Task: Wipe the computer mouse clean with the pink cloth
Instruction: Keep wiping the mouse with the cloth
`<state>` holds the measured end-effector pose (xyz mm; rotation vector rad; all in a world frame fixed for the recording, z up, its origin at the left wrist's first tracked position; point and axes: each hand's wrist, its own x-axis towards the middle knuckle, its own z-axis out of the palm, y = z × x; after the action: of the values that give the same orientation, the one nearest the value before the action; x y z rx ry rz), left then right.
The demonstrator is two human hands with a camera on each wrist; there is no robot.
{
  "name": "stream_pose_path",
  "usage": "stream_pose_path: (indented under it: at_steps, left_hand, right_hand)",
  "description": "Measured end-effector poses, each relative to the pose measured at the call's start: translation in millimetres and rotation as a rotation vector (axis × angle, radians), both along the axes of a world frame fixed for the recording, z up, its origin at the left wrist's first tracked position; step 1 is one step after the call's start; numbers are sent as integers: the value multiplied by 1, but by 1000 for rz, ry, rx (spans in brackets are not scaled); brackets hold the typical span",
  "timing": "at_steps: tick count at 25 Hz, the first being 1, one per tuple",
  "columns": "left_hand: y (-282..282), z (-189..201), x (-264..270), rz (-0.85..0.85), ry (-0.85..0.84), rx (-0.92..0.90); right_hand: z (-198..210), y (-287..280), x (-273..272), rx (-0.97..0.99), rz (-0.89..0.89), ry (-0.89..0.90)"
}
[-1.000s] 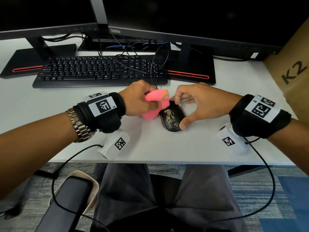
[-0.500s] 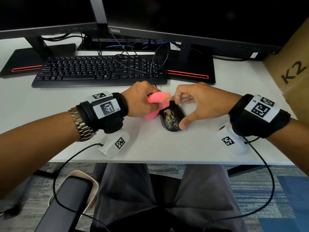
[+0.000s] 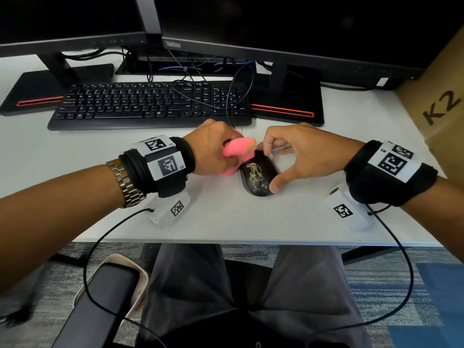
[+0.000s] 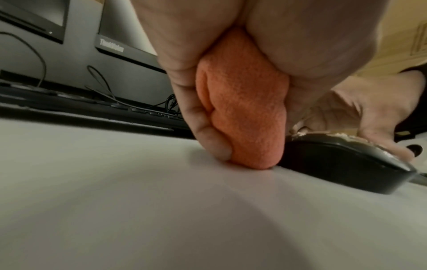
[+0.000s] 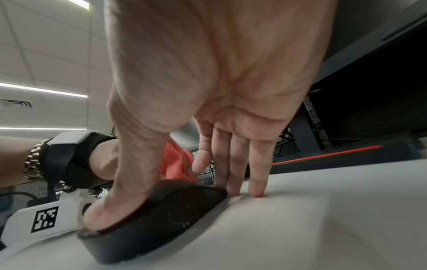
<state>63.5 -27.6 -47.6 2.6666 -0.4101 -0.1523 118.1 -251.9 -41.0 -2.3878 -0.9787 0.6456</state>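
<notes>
A person's left hand (image 3: 213, 149) grips a bunched pink cloth (image 3: 238, 151) against the left side of a black computer mouse (image 3: 258, 177) on the white counter (image 3: 226, 217), while the right hand (image 3: 303, 154) pinches the mouse between thumb and fingers.

Both forearms are bare. Each wrist wears a wide black fabric band: the left wrist band (image 3: 160, 167) and the right wrist band (image 3: 391, 172) both carry white panels printed with black square code markers (small lettering beside them, too small to read surely). A white camera block (image 3: 173, 209) with its own marker and a thin black cable (image 3: 100, 237) hangs under each band. A metal link watch (image 3: 125, 182) sits behind the left band. Grey trousers (image 3: 251, 285) cover the legs.
</notes>
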Motion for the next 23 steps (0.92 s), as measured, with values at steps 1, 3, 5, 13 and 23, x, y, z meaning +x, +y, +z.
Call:
stream_pose_path:
  at_steps: [1,3,5,13,23]
  left_hand:
    - [-1,1,0,-21,-16,-6]
    - [-3,1,0,-51,-42,4]
    - [-2,1,0,-59,-52,20]
    - [2,4,-7,-31,-27,-72]
    - [10,-9,10,195,56,-201]
  right_hand:
    - [0,0,0,1,2,-2]
    - [-1,0,0,1,9,-8]
    - [0,0,0,-2,11,-11]
    - [0,1,0,6,4,3]
    - [-2,0,1,6,1,-26]
